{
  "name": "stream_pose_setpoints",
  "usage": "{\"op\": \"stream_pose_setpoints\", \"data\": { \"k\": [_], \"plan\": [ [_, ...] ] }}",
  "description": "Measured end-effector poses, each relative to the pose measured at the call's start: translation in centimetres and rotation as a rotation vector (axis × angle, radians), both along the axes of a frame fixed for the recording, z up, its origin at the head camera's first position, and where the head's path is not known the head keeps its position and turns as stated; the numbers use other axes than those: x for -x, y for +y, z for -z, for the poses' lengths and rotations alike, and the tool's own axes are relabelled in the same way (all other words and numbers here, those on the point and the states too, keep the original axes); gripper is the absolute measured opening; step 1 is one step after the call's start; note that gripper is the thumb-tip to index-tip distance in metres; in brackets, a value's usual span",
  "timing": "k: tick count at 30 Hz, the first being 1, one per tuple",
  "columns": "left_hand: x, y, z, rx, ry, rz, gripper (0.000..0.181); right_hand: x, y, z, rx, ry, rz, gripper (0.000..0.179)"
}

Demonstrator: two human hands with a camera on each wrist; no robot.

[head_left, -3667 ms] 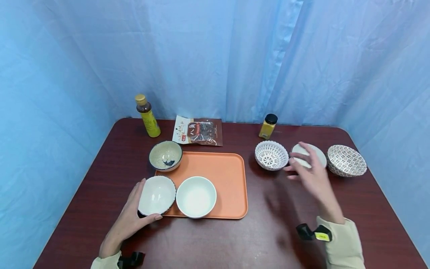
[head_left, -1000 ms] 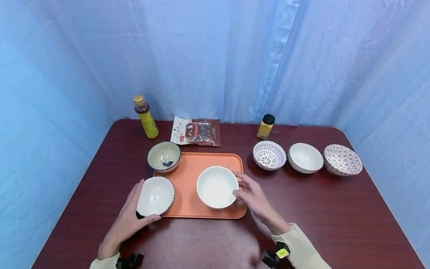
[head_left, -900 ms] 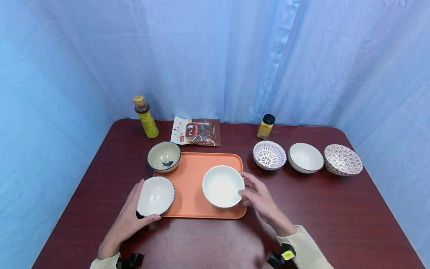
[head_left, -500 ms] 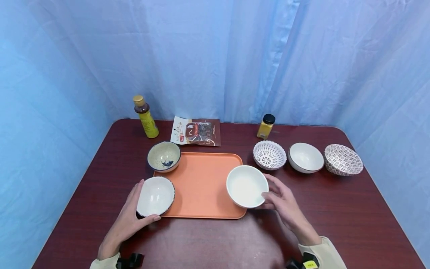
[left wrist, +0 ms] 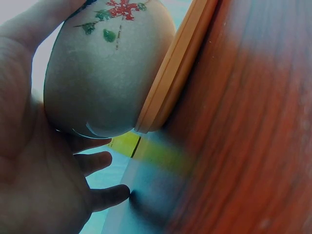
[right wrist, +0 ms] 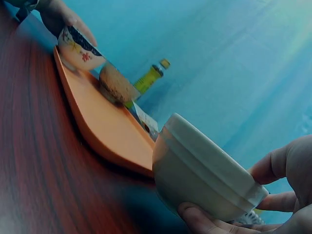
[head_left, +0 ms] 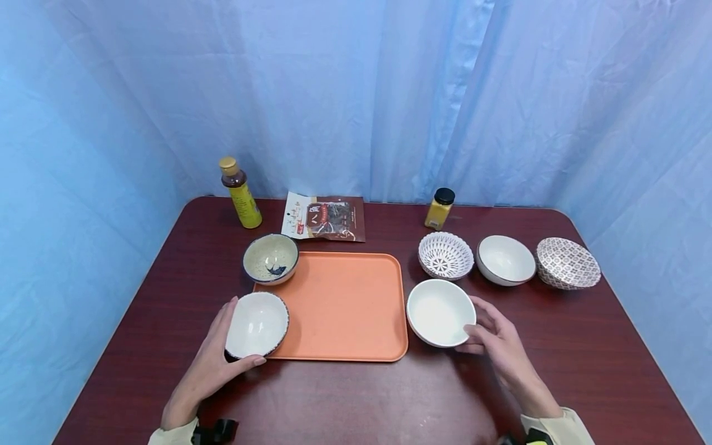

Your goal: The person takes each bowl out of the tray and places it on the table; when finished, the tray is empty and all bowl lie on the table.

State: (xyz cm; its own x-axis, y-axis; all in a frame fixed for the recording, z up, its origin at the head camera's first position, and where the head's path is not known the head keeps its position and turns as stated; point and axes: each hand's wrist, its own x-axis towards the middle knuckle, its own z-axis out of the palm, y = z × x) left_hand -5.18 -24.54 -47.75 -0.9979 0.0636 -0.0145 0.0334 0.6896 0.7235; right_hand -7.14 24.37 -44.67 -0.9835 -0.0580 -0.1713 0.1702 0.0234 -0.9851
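At the tray's front left corner, my left hand (head_left: 214, 355) holds a white bowl (head_left: 258, 324) with a dark rim, thumb in front and fingers at its far left side. Red and green flowers show on that bowl's outside in the left wrist view. My right hand (head_left: 500, 343) grips a plain pale bowl (head_left: 441, 313) by its right side, just right of the orange tray (head_left: 339, 352). In the right wrist view the thumb lies low on the pale bowl's wall (right wrist: 200, 175). Whether its base touches the table cannot be told.
A speckled bowl (head_left: 271, 259) sits on the tray's back left corner. Behind stand a yellow-green bottle (head_left: 243, 198), a brown packet (head_left: 334, 219) and a yellow jar (head_left: 439, 210). A ribbed patterned bowl (head_left: 446, 256), a white bowl (head_left: 506, 261) and a diamond-patterned bowl (head_left: 567, 264) line the right.
My right hand came from the bowls at right, took the pale bowl and carried it rightward off the tray. My left hand keeps its place on the flowered bowl.
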Motion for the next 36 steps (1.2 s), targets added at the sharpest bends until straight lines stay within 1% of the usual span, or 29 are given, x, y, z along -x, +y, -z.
{"op": "stream_pose_setpoints", "data": {
  "k": [7,10,24,29,36],
  "plan": [
    [0.0,0.1,-0.1,0.008,-0.02,-0.008,0.123,0.0,0.9,0.8,-0.016,-0.047,0.029,0.059],
    [0.0,0.0,-0.1,0.009,-0.021,-0.008,0.123,0.1,1.2,1.0,-0.01,-0.053,0.037,0.058],
    [0.0,0.0,-0.1,0.003,-0.017,-0.007,0.123,0.0,2.1,1.6,0.033,-0.04,0.04,0.051],
    [0.0,0.0,-0.1,0.002,-0.011,-0.006,0.123,0.0,2.4,1.8,0.055,-0.025,0.028,0.048],
    [0.0,0.1,0.0,-0.005,-0.017,-0.011,0.123,-0.1,2.8,1.8,0.039,-0.039,0.015,0.05]
  ]
}}
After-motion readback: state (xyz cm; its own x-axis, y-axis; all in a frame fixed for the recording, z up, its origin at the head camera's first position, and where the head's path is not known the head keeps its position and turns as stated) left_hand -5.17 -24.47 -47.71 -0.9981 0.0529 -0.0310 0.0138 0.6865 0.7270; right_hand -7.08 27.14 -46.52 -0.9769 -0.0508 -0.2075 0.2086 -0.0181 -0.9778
